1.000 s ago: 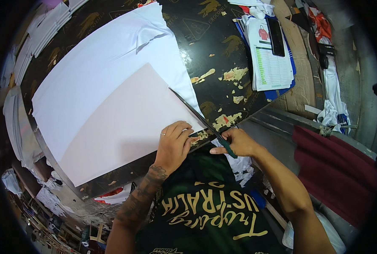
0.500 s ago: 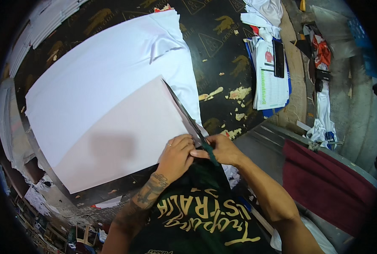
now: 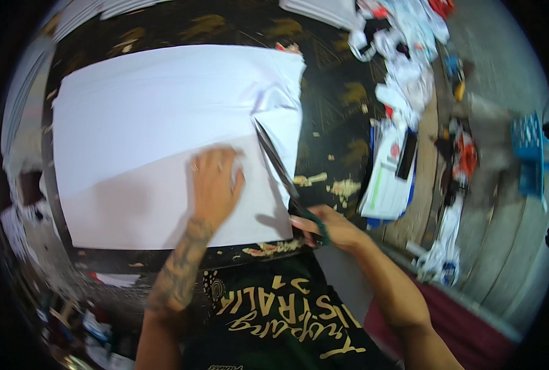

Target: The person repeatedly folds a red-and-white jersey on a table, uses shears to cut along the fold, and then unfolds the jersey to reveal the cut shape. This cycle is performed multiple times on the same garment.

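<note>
A stack of white fabric [image 3: 157, 105] lies on the black table [image 3: 327, 120], wrinkled at its right end. Over its near part rests a flat, pale pinkish sheet [image 3: 132, 213]; whether it is cloth or card I cannot tell. My left hand [image 3: 214, 185], slightly blurred, lies on that sheet with its fingers outstretched and holds nothing. My right hand [image 3: 335, 227] grips the green handles of large scissors [image 3: 279, 165]. Their long dark blades point away from me along the sheet's right edge, with the tip at the wrinkled fabric.
Paper sheets on a blue folder [image 3: 382, 185] lie at the table's right side, with a black phone [image 3: 406, 154] on top. Beyond them is a heap of white cloth scraps [image 3: 404, 68]. A blue plastic basket [image 3: 527, 148] stands at far right. Maroon cloth [image 3: 453, 320] hangs lower right.
My left hand has left its place beside the right hand and moved left and away onto the pale sheet, fingers opening. The right hand keeps hold of the scissors. The view has turned.
</note>
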Demonstrator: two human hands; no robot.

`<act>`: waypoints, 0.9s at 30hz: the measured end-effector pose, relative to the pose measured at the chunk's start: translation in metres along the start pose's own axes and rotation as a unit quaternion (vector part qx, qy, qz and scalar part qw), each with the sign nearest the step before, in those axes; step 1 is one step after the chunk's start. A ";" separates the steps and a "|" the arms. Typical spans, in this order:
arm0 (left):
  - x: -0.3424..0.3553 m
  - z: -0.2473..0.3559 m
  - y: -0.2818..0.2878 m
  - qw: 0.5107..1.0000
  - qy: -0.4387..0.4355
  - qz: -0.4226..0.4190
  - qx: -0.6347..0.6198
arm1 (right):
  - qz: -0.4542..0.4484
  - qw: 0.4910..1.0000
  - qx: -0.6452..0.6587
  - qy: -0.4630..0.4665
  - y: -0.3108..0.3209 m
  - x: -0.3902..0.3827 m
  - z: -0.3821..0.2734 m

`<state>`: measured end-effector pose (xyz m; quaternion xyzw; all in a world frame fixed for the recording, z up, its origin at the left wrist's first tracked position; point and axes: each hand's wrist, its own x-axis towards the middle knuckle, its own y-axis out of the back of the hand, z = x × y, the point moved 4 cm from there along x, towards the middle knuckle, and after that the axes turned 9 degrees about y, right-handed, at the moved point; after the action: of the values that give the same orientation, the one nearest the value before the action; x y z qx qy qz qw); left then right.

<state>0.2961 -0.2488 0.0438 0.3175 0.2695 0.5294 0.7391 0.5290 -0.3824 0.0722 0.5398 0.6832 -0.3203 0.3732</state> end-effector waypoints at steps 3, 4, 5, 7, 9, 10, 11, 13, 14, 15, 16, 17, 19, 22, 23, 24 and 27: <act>0.028 -0.003 0.011 0.985 0.030 0.147 0.090 | -0.107 0.969 -0.208 -0.078 0.085 -0.016 -0.024; 0.024 0.000 0.006 0.980 0.045 0.164 0.105 | -0.138 0.943 -0.304 0.016 0.105 -0.005 -0.040; 0.015 0.002 0.000 0.975 0.070 0.179 0.112 | -0.131 0.891 -0.431 0.049 0.122 0.006 -0.051; -0.017 0.015 -0.032 0.988 0.111 0.079 0.067 | -0.172 0.847 -0.498 0.073 0.146 0.039 -0.083; -0.039 0.028 -0.052 0.991 0.057 0.107 0.054 | -0.198 0.829 -0.504 0.142 0.148 0.075 -0.121; -0.048 0.032 -0.061 0.990 0.053 0.109 0.068 | -0.221 0.791 -0.553 0.142 0.147 0.091 -0.141; -0.052 0.034 -0.069 0.990 0.056 0.091 0.089 | -0.234 0.747 -0.606 0.142 0.146 0.103 -0.160; -0.053 0.035 -0.075 0.986 0.040 0.109 0.117 | -0.261 0.728 -0.619 0.138 0.134 0.119 -0.184; -0.053 0.035 -0.075 0.985 0.038 0.113 0.124 | -0.273 0.721 -0.622 0.137 0.128 0.123 -0.193; -0.049 0.033 -0.074 0.985 0.041 0.109 0.130 | -0.289 0.713 -0.622 0.147 0.122 0.125 -0.200; -0.047 0.032 -0.073 0.983 0.041 0.112 0.140 | -0.284 0.710 -0.632 0.125 0.120 0.126 -0.204; -0.046 0.032 -0.072 0.982 0.041 0.109 0.147 | -0.278 0.706 -0.641 0.113 0.118 0.126 -0.205; -0.046 0.032 -0.071 0.982 0.043 0.107 0.146 | -0.280 0.703 -0.643 0.116 0.115 0.125 -0.204; -0.049 0.034 -0.073 0.984 0.043 0.111 0.134 | -0.270 0.693 -0.663 0.084 0.119 0.126 -0.196; -0.050 0.034 -0.074 0.984 0.043 0.112 0.133 | -0.277 0.708 -0.640 0.111 0.119 0.126 -0.196; -0.050 0.033 -0.075 0.985 0.055 0.098 0.133 | -0.272 0.716 -0.630 0.131 0.119 0.127 -0.195; -0.048 0.032 -0.075 0.986 0.046 0.110 0.118 | -0.250 0.711 -0.647 0.121 0.123 0.129 -0.193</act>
<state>0.3511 -0.3187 0.0116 0.4051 0.3272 0.5865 0.6204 0.5999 -0.1301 0.0572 0.0103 0.8724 0.1863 0.4518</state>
